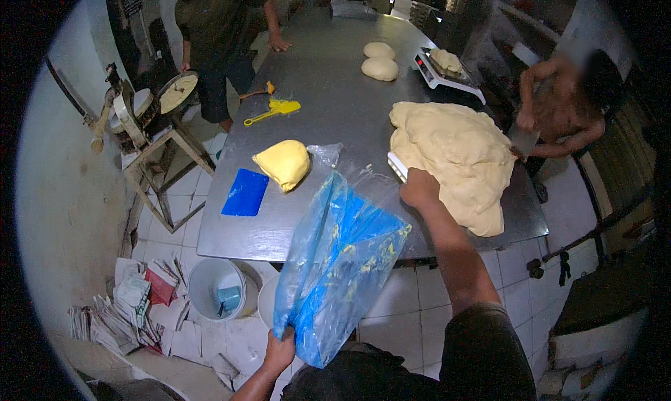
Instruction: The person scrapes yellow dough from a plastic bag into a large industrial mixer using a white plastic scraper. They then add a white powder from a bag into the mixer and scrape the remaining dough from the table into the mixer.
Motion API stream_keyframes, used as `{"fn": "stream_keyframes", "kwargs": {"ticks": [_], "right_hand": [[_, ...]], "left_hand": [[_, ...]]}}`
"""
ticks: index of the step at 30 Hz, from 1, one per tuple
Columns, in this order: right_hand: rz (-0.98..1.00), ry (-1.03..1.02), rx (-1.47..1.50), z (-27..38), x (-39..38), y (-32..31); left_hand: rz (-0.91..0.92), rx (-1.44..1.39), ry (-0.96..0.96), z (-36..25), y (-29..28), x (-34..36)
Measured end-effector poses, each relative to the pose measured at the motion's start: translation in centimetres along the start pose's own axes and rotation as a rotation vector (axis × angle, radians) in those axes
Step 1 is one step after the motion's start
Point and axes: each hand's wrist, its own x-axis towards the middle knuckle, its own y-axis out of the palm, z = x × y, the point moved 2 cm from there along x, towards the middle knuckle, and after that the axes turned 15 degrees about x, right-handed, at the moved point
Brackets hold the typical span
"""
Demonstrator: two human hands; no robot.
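My left hand (278,348) grips a crumpled, transparent blue plastic bag (335,261) smeared with yellow bits, which stretches up onto the steel table (314,52). My right hand (421,186) is closed on a white-handled tool (396,165) at the left edge of a large mound of pale dough (451,149). A smooth yellow lump (281,165) sits left of the bag's upper end, beside a small clear plastic piece (325,154) and a flat blue scraper (244,192).
A person (217,24) at upper left holds a round pan (178,93) by a machine stand (161,170). A shirtless co-worker (559,114) stands right. Two dough balls (379,69), a scale (451,83) and yellow tool (279,108) lie farther back. Buckets (217,289) and papers (112,324) are below.
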Motion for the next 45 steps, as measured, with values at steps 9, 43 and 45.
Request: {"fn": "stream_keyframes", "kwargs": {"ticks": [9,43,45], "right_hand": [[-0.062,-0.161,0.422,1.3,-7.0,-3.7],[0.692,-0.470,0.110,5.0,-15.8,3.1],[0.749,-0.474,0.238,5.3,-15.2,1.8]], "left_hand": [[-0.238,0.016,0.506,-6.6,-3.9,-1.3],[-0.417,0.056,0.235,-4.5,3.7,2.7],[-0.530,0.036,0.307,-4.4,3.1,1.7]]}}
